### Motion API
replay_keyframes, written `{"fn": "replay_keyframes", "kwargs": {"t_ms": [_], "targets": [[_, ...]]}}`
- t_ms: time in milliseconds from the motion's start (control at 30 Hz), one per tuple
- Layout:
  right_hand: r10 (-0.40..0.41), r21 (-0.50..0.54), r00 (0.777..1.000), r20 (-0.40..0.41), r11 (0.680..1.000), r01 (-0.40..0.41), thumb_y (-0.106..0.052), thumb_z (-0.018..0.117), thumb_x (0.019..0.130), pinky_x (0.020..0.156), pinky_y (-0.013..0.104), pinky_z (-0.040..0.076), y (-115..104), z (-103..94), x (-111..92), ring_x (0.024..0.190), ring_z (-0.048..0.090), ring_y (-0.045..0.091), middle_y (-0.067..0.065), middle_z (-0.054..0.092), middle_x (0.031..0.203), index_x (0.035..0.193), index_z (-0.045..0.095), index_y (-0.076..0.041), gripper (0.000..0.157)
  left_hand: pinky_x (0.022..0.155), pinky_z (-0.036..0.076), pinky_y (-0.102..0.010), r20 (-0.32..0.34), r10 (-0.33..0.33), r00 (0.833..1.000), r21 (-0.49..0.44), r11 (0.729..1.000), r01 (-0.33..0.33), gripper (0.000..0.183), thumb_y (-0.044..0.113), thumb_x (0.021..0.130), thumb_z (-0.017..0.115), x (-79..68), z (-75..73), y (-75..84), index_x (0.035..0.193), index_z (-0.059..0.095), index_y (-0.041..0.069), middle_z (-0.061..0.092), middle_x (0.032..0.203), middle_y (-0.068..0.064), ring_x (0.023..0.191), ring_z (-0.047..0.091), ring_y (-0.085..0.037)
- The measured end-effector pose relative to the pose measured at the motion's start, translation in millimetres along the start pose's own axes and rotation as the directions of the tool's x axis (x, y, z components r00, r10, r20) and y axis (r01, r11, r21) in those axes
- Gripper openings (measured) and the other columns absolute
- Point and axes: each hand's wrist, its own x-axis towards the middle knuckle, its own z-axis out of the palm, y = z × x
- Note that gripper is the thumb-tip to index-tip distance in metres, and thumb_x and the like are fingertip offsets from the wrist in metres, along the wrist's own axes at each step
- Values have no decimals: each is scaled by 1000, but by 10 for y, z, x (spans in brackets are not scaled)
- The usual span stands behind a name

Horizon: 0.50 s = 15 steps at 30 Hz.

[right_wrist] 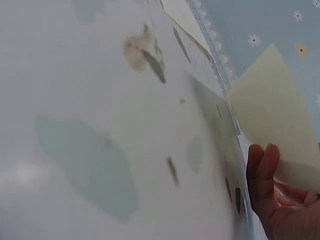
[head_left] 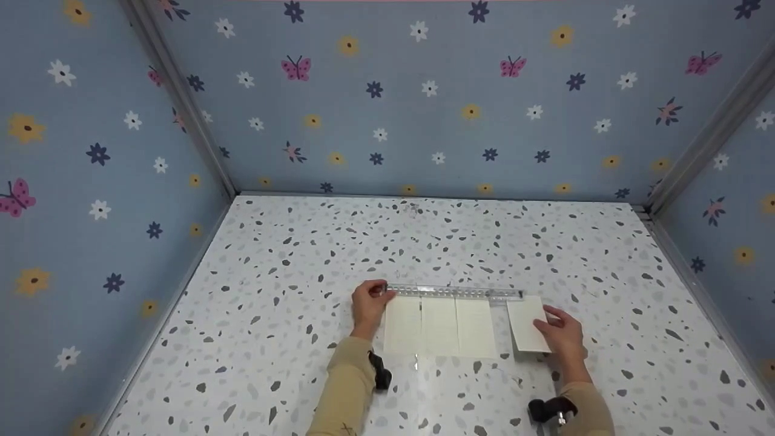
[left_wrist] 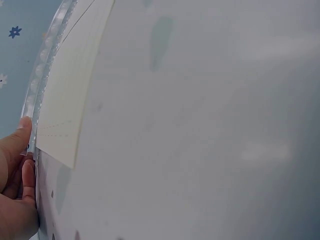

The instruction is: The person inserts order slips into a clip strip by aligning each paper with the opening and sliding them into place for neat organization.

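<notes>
A clear plastic ruler (head_left: 451,292) lies crosswise on the table. My left hand (head_left: 367,307) pinches its left end between thumb and fingers, also visible in the left wrist view. Below the ruler, three pale yellow paper slips (head_left: 439,327) lie side by side with their top edges along it. My right hand (head_left: 563,333) holds another pale yellow paper slip (head_left: 525,324) by its right side. That slip is tilted up from the table, its upper left corner close to the ruler's right end, with a gap between it and the row. The right wrist view shows fingers (right_wrist: 265,162) against this slip.
The white table (head_left: 272,260) has a grey speckled pattern. Blue flowered panels (head_left: 424,109) stand at the back and both sides, joined by grey metal posts (head_left: 181,97). A black strap mount (head_left: 380,370) sits on the left wrist, another (head_left: 551,409) on the right.
</notes>
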Motion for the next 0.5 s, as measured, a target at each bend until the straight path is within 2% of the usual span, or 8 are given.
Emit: {"fn": "replay_keyframes", "kwargs": {"t_ms": [67,200,500], "targets": [[1,20,1000,-1,1000,-1,-18,60,83,78,34,40,-5,26,19,105,47,32,25,45,120,128,43,-2,51,68,43,-29,1,-5,1000,4,1000,5,27,6,68,75,-1,-1,0,93,66,4,59,84,-6,76,51,-17],[7,29,1000,8,1000,-7,-19,61,83,77,33,41,7,72,54,103,47,29,23,45,121,129,43,-3,52,68,42,-30,1,-11,1000,10,1000,11,27,7,68,75,-3,-3,1,94,66,4,59,84,-5,76,51,-17],[-60,9,998,-15,998,60,-15,61,82,66,22,40,-20,131,22,103,48,32,25,48,118,126,45,-1,49,68,43,-29,-5,-14,1000,20,1000,14,28,8,67,76,8,-1,-10,93,66,5,59,83,-4,76,52,-16]]}}
